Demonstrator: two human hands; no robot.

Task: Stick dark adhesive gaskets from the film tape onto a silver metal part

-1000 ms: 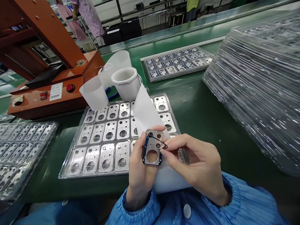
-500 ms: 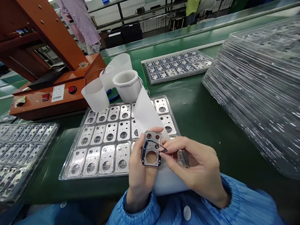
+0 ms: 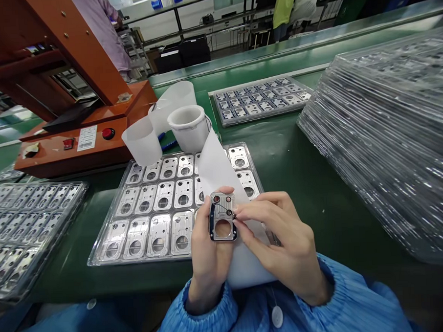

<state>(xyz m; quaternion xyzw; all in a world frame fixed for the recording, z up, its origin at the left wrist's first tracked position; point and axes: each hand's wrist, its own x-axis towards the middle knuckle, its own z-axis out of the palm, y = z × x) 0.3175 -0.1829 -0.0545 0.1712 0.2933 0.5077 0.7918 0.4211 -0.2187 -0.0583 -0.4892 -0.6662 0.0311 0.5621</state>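
Note:
My left hand holds a small metal plate upright, its fingers wrapped round the back and the left edge. The plate has a large round hole low down, dark rings near its top and a dark blue strip along its left side. At the plate's right edge, my right hand pinches the end of a thin dark strip, whose loop lies across the plate's face. White sheet material lies behind and under the hands, over a clear tray of similar metal plates.
An orange press stands at the back left, near a white cup and curled translucent sheets. More filled trays lie left and at the back. Stacked clear trays rise at right. People stand beyond the bench.
My right hand has moved slightly left, closer to the plate, and the dark strip's loop now sticks out less past the plate's right edge. The plate is held more upright.

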